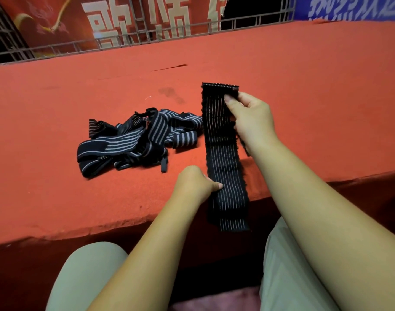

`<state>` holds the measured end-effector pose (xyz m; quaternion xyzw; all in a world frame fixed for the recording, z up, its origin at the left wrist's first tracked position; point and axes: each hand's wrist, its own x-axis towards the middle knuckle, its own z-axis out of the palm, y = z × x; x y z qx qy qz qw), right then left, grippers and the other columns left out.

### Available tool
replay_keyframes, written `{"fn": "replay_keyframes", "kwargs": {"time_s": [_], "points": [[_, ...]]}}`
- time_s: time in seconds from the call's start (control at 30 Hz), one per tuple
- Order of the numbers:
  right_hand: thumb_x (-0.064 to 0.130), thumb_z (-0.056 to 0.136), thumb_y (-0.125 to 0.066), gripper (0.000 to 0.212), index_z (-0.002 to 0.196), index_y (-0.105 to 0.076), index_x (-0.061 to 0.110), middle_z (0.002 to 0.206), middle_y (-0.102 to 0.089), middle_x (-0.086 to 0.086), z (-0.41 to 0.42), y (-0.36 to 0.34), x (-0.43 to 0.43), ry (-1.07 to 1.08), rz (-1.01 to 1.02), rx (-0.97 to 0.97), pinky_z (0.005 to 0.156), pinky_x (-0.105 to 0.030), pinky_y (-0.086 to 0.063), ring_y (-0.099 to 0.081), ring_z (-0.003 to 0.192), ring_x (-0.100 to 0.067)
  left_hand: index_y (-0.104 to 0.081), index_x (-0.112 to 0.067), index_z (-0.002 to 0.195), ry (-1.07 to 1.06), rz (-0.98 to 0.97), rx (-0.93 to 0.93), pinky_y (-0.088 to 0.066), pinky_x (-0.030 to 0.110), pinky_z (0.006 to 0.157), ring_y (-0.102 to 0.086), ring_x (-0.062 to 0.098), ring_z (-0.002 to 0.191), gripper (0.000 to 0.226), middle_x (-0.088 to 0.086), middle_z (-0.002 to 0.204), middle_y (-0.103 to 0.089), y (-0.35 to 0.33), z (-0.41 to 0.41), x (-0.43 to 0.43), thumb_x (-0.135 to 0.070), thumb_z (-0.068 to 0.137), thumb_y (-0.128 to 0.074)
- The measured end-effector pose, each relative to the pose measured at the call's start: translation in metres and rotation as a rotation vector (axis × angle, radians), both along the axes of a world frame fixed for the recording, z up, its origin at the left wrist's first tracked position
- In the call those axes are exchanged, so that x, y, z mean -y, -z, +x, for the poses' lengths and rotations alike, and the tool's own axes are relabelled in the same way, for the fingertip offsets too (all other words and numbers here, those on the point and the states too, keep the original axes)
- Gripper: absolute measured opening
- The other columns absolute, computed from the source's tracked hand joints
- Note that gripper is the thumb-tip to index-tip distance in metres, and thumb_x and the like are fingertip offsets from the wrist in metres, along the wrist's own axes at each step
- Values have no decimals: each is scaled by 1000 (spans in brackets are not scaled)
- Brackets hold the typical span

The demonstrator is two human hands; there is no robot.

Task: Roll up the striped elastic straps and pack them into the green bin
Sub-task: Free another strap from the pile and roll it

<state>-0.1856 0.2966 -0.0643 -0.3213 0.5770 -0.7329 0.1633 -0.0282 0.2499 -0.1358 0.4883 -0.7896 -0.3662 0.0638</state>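
While the right hand point(248, 115) pinches the top end of one strap point(224, 153) between thumb and fingers, the left hand point(195, 184) is closed on the same strap's left edge lower down, thumb on its face. This strap is black with thin pale stripes; it hangs stretched out flat above the front edge of the red desk point(79, 86), its lower end dangling past the edge toward the person's lap. Just to its left, a tangled pile of straps point(133, 140), dark with wider white stripes, lies on the desk, untouched by either hand. Behind the desk runs a metal railing point(147, 39) with a red banner point(57, 19) and a blue banner point(353, 6) behind it.
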Motion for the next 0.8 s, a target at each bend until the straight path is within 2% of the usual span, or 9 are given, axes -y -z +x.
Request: {"fn": "replay_keyframes", "kwargs": {"time_s": [0.1, 0.17, 0.27, 0.37, 0.5, 0.57, 0.67, 0.73, 0.8], "points": [[34, 100, -72, 18, 115, -82, 28, 102, -83, 7, -3, 0, -1, 5, 5, -7, 94, -54, -63, -80, 99, -19, -67, -19, 72, 17, -8, 32, -43, 28, 72, -69, 31, 83, 32, 3, 73, -67, -4, 0, 3, -36, 88, -89], [35, 101, -72, 19, 115, -82, 29, 100, -83, 9, -5, 0, -1, 22, 17, -9, 84, -44, -65, -79, 92, -15, -68, -16, 76, 50, -15, 58, -44, 28, 72, -73, 34, 90, 30, 9, 84, -75, -9, 2, 5, -34, 91, -87], [34, 102, -72, 18, 115, -82, 28, 93, -82, 12, -7, 1, 0, 51, 29, -20, 67, -27, -54, -72, 73, -4, -59, -18, 68, 72, -26, 98, -41, 27, 62, -61, 24, 67, 38, 3, 67, -62, -18, 4, 12, -30, 92, -85], [33, 101, -72, 20, 116, -82, 26, 97, -83, 12, -7, 2, 2, 54, 19, -17, 79, -32, -61, -76, 86, -6, -55, -18, 68, 105, -23, 123, -44, 27, 69, -57, 20, 69, 40, -1, 65, -56, -23, 7, 17, -28, 94, -84], [30, 101, -72, 13, 110, -82, 29, 101, -83, 10, -5, 3, 2, 31, 4, -21, 95, -46, -63, -79, 101, -15, -57, -13, 72, 145, 106, 17, -63, 38, 75, -65, 20, 56, 34, 4, 64, -70, -17, 10, 19, -12, 95, -82], [30, 102, -71, 15, 112, -82, 28, 100, -83, 9, -6, 3, 2, 24, 0, -20, 88, -42, -65, -79, 95, -14, -58, -13, 71, 169, 90, 33, -64, 41, 80, -66, 23, 60, 34, 8, 72, -73, -12, 7, 20, -15, 95, -83], [33, 102, -71, 22, 119, -81, 24, 99, -83, 8, -8, 3, 2, 35, 22, -30, 69, -29, -54, -72, 76, -8, -62, -13, 85, 158, 9, -12, -59, 34, 66, -72, 26, 63, 28, 8, 78, -77, -7, 3, 21, -20, 89, -89], [35, 102, -71, 19, 115, -82, 28, 98, -83, 9, -10, 2, 1, 35, 29, -32, 70, -30, -53, -73, 78, -9, -68, -17, 103, 161, -32, -68, -60, 35, 63, -78, 29, 70, 29, 10, 84, -79, -5, 5, 23, -27, 88, -90], [36, 101, -71, 14, 107, -82, 32, 97, -83, 10, -10, -1, -2, 34, 34, -47, 74, -36, -58, -76, 83, -11, -72, -19, 109, 184, -11, -121, -59, 33, 60, -75, 25, 67, 23, 10, 88, -79, -3, 7, 25, -34, 95, -83]]}}
